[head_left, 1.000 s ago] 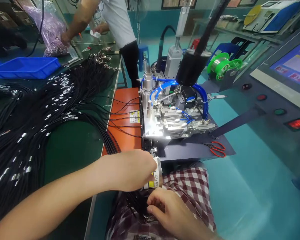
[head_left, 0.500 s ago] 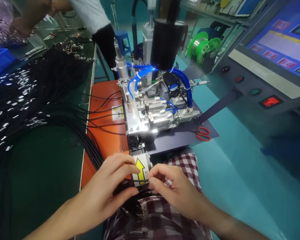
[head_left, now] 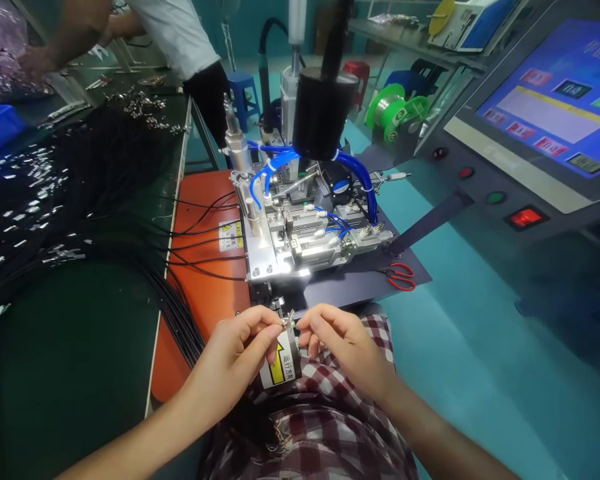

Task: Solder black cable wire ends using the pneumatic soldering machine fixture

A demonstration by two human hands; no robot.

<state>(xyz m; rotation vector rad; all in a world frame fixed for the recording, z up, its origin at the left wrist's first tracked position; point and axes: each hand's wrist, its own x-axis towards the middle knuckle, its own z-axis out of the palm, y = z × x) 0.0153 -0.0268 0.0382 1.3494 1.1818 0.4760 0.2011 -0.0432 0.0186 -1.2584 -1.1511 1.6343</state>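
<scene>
My left hand point(head_left: 247, 343) pinches the thin wire end of a cable point(head_left: 289, 321) between thumb and index finger; fine bare-looking strands stick up past the fingertips. Close on the right, my right hand point(head_left: 337, 337) has its fingers curled and pressed together at those strands. Whether it grips one of them is too small to tell. Both hands are over the front of a label plate with a yellow arrow point(head_left: 277, 367), at the near end of a metal machine point(head_left: 305, 233). A dark bundle of cable ends point(head_left: 275, 433) lies on my lap.
Black cables point(head_left: 180, 320) run over the orange board point(head_left: 200, 220) from a large heap point(head_left: 95, 153) on the left table. Red-handled cutters point(head_left: 401, 277) lie on the grey plate. A touch screen point(head_left: 555, 100) and a green wire spool point(head_left: 393, 117) stand right. A co-worker point(head_left: 175, 40) stands behind.
Both hands have risen slightly and come together at the wire end. My left hand, with fingers apart before, now pinches it. The black cable length between the hands no longer shows.
</scene>
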